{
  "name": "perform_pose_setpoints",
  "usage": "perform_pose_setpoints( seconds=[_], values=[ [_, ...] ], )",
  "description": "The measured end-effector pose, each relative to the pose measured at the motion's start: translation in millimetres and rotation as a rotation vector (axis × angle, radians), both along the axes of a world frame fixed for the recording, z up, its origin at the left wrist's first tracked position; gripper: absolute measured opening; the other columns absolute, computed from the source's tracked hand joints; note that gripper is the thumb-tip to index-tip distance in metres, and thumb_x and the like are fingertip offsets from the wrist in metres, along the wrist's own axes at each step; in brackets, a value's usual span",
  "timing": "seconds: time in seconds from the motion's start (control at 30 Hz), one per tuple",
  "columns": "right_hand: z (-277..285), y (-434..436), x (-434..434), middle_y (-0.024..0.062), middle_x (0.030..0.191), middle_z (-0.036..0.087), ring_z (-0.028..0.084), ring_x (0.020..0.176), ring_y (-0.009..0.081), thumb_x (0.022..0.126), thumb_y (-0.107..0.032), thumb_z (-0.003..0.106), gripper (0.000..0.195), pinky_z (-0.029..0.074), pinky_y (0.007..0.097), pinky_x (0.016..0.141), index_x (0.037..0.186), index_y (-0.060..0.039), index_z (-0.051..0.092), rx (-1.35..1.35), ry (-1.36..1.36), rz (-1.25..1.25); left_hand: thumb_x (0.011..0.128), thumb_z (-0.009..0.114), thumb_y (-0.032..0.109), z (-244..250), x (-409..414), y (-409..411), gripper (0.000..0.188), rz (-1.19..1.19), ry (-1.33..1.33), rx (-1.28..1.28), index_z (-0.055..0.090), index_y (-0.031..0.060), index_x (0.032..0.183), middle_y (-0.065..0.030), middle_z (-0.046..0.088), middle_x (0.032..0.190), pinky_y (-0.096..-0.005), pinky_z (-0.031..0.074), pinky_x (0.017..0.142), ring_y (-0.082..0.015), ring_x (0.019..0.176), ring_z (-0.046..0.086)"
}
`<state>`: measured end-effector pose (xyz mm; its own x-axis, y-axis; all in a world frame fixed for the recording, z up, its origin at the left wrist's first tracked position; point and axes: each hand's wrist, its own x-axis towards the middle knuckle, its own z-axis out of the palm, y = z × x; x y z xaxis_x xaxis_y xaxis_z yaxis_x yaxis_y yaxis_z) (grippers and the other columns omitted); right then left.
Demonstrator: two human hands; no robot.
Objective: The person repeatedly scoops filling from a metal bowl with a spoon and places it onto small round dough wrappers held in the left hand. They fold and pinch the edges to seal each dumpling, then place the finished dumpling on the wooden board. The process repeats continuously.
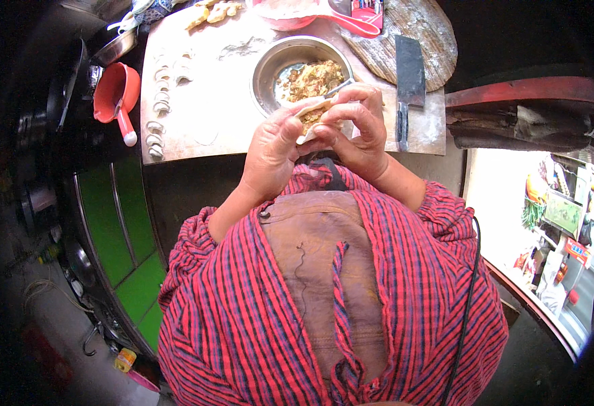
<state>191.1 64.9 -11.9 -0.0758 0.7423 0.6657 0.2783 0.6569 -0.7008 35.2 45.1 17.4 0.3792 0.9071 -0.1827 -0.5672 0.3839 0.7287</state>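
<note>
Near the front edge of the table, my left hand (273,147) and my right hand (360,129) hold a dumpling wrapper (304,112) between them, with filling (313,119) showing in its middle. The fingers of both hands pinch its rim. Just beyond them stands a steel bowl (259,66) with crumbly filling (317,78) and a utensil (340,87) resting in it, partly hidden by my right hand. Shaped dumplings (162,104) lie in rows on the left of the floury table (226,127).
A cleaver (409,71) lies at the right, over a round wooden board (434,40). At the back are a red container (289,23) with flour and some ginger root (220,11). A red dipper (119,94) and a metal pan (116,48) are beyond the table's left edge.
</note>
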Motion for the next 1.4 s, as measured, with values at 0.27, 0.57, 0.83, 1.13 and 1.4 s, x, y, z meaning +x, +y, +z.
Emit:
perform_pose_setpoints(
  seconds=[0.27, 0.57, 0.83, 1.13, 1.4],
  values=[
    [0, 0, -1, 0.0093, 0.101, 0.053, 0.049, 0.098, 0.0248, 0.067, -0.028, 0.076, 0.042, 0.039, 0.0356, 0.087, 0.099, -0.0079, 0.058, -0.062, 0.179, 0.063, 0.079, 0.06, -0.007, -1, 0, -4, 0.048, 0.006, 0.259, 0.164, 0.046, 0.0004, 0.125, -0.0099, 0.054, 0.115, -0.0274, 0.045, 0.091, -0.0165, 0.103, 0.055],
    [-12, 0, 7, 0.0098, 0.099, 0.057, 0.054, 0.097, 0.0213, 0.066, -0.024, 0.077, 0.041, 0.042, 0.0312, 0.086, 0.1, -0.0059, 0.064, -0.229, 0.22, 0.233, 0.081, 0.058, -0.007, -6, -1, -9, 0.037, 0.046, 0.085, 0.166, 0.052, -0.0011, 0.116, -0.0113, 0.058, 0.111, -0.0281, 0.048, 0.089, -0.0174, 0.099, 0.058],
    [-5, -2, 2, 0.009, 0.095, 0.058, 0.056, 0.09, 0.0197, 0.068, -0.014, 0.075, 0.029, 0.045, 0.0293, 0.079, 0.094, -0.0046, 0.065, -0.179, 0.247, 0.17, 0.081, 0.062, 0.001, -9, 2, -12, 0.041, 0.054, 0.023, 0.071, 0.049, -0.0022, 0.12, -0.0167, 0.056, 0.114, -0.0357, 0.05, 0.088, -0.0238, 0.105, 0.056],
    [8, 0, 1, 0.0057, 0.094, 0.057, 0.053, 0.091, 0.0157, 0.071, -0.011, 0.073, 0.021, 0.045, 0.0258, 0.076, 0.09, -0.0066, 0.068, -0.269, 0.251, 0.254, 0.081, 0.06, -0.005, 5, 4, -5, 0.059, 0.077, 0.227, 0.242, 0.035, 0.0019, 0.134, -0.0126, 0.055, 0.118, -0.0257, 0.042, 0.092, -0.0151, 0.107, 0.053],
    [9, 7, 6, 0.0052, 0.097, 0.058, 0.053, 0.091, 0.0196, 0.07, -0.008, 0.073, 0.015, 0.042, 0.0311, 0.082, 0.084, -0.0075, 0.069, -0.134, 0.144, 0.301, 0.08, 0.06, -0.006, 10, 0, -5, 0.06, 0.049, 0.386, 0.328, 0.035, 0.0028, 0.134, -0.012, 0.056, 0.118, -0.0252, 0.042, 0.092, -0.0139, 0.109, 0.051]
  ],
)
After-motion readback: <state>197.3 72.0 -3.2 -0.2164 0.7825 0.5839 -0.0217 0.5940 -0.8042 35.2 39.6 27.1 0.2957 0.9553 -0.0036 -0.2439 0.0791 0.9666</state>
